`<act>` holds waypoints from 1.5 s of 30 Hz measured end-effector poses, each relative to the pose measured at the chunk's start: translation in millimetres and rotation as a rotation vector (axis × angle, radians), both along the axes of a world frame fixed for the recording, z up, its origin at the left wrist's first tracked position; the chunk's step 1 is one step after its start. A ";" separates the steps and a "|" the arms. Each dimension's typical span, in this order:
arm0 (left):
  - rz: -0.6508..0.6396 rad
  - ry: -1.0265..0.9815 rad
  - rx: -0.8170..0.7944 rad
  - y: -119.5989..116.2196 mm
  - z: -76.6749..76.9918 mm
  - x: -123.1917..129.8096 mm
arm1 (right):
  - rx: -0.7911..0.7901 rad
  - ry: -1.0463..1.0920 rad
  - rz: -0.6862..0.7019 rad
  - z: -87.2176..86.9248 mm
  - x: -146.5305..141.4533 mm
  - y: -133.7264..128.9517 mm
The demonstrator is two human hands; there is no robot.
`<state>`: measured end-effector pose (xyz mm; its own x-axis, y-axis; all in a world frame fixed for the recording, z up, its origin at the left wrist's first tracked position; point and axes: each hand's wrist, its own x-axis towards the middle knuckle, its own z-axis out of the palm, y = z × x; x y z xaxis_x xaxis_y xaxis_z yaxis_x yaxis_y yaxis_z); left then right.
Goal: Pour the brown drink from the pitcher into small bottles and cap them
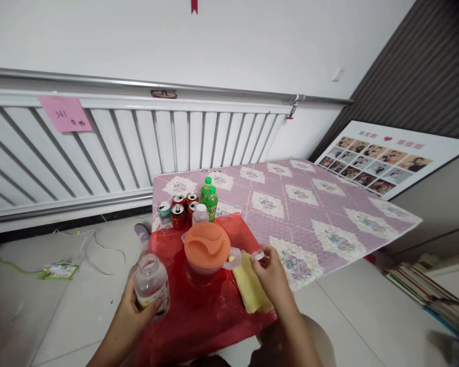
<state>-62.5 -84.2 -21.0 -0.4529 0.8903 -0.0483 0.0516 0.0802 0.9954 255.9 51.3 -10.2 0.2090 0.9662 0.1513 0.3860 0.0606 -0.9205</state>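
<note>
My left hand (135, 305) is wrapped round a clear plastic bottle (152, 281) with a bare, uncapped mouth and a label low on its side. It holds the bottle upright over the left edge of the red covering (199, 321). Pinched between the fingertips of my right hand (273, 271) is a small white cap (257, 255), above a folded yellow cloth (249, 285). Between the two hands stands a handled bowl with an orange lid (207, 244). Just behind it is another small clear bottle (200, 214), its white cap on.
Several drink cans (178, 216) and two green-capped bottles (211, 203) stand behind the bowl. A purple flowered cover (268, 204) spreads to the right. A white radiator (191, 137) lines the wall. A power strip (59, 271) with cords lies on the floor at left.
</note>
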 end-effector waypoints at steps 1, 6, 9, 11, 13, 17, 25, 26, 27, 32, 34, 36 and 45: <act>0.022 -0.025 -0.011 0.8 -0.3 0.3 | 0.004 -0.047 0.015 -9.0 -3.8 -2.9; 0.081 -0.086 -0.020 3.7 -4.7 -1.9 | 0.079 -0.339 0.196 -42.2 -24.0 -36.4; 0.097 -0.137 -0.021 8.9 -6.1 -1.2 | 0.045 -0.469 0.306 -54.9 -30.7 -53.6; 0.108 -0.182 -0.021 14.4 -6.5 0.3 | -0.037 -0.556 0.332 -59.3 -33.7 -61.5; 0.093 -0.196 -0.019 20.2 -7.4 2.4 | -0.125 -0.636 0.356 -60.4 -36.5 -67.2; 0.084 -0.188 0.007 28.5 -11.4 7.9 | -0.234 -0.715 0.444 -60.8 -41.3 -72.7; 0.082 -0.238 0.004 29.0 -7.7 13.7 | -0.210 -0.688 0.443 -75.8 -40.5 -79.4; 0.090 -0.235 -0.002 28.6 -6.8 12.8 | -0.177 -0.645 0.421 -73.8 -38.7 -79.4; 0.097 -0.231 -0.006 28.3 -6.5 11.7 | -0.136 -0.590 0.394 -70.1 -36.4 -78.4; 0.102 -0.217 0.012 26.8 -11.6 4.7 | 0.000 -0.255 0.141 -34.4 -24.7 -55.5; 0.103 -0.216 0.021 25.8 -13.7 2.9 | 0.012 -0.090 0.124 -18.7 -24.4 -41.4; 0.101 -0.216 0.023 24.1 -14.4 1.4 | 0.015 0.029 0.173 -6.0 -28.1 -27.7; 0.171 -0.208 0.049 10.9 -12.7 -14.4 | -0.164 0.339 0.459 6.3 -50.9 11.1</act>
